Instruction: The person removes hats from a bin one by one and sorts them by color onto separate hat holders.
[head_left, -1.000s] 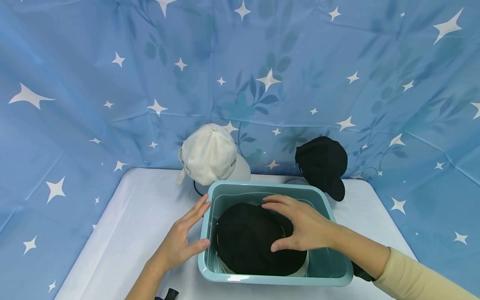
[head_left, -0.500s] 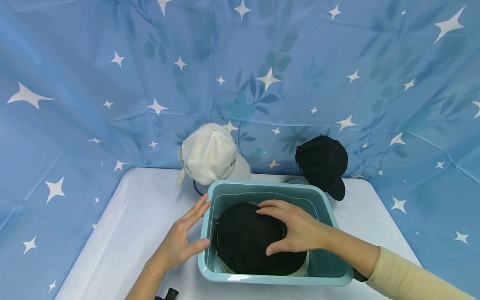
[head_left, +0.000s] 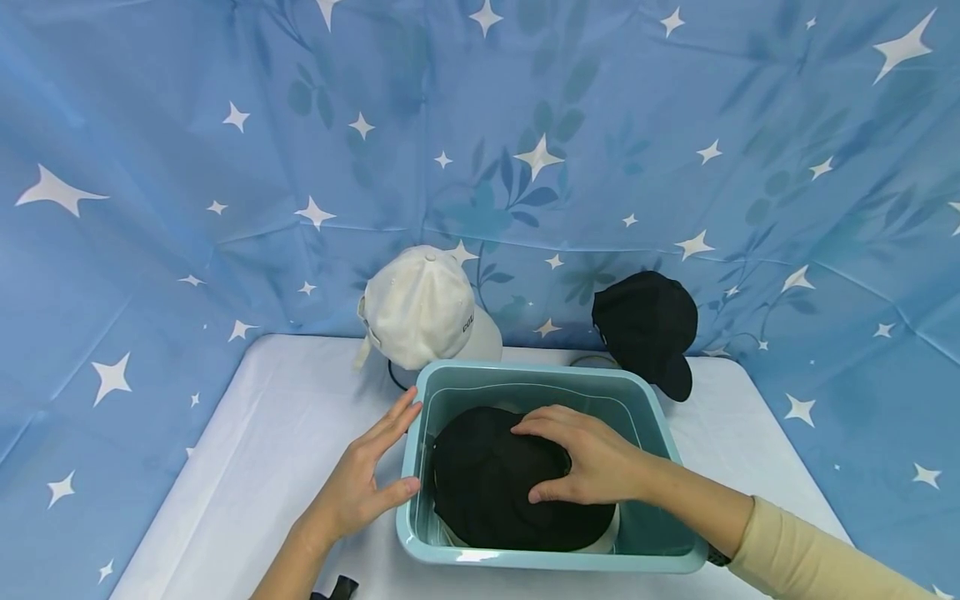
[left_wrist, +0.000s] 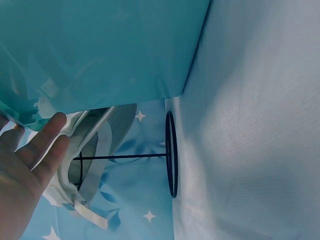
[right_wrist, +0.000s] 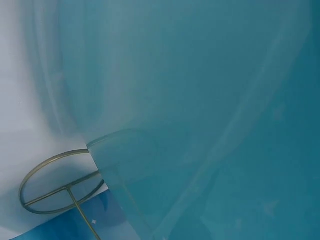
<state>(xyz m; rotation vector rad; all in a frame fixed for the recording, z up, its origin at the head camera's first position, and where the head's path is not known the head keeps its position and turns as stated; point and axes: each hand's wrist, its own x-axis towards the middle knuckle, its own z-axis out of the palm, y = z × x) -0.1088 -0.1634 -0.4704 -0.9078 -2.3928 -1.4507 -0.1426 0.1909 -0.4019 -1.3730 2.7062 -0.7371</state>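
Note:
A light blue plastic bin (head_left: 551, 562) stands at the table's front in the head view. In it lies a black cap (head_left: 491, 479), with the pale edge of another item (head_left: 603, 537) showing beneath. My left hand (head_left: 367, 471) has its fingers extended against the bin's left rim; in the left wrist view its fingers (left_wrist: 47, 137) lie by the bin wall (left_wrist: 100, 55). Over the black cap's right side is my right hand (head_left: 588, 458), thumb and fingers spread and lightly bent, seemingly touching the fabric. The right wrist view shows only the bin wall (right_wrist: 175, 90) and a stand, no hand.
Behind the bin, a white cap (head_left: 423, 308) hangs on a black wire stand (left_wrist: 171, 155) at left. A smaller black cap (head_left: 647, 329) is at back right, near a gold ring stand (right_wrist: 55, 185). A starred blue curtain (head_left: 360, 183) backs the white table (head_left: 285, 417).
My right hand has moved slightly left and down over the black cap in the bin. The left hand stays in place at the bin's rim.

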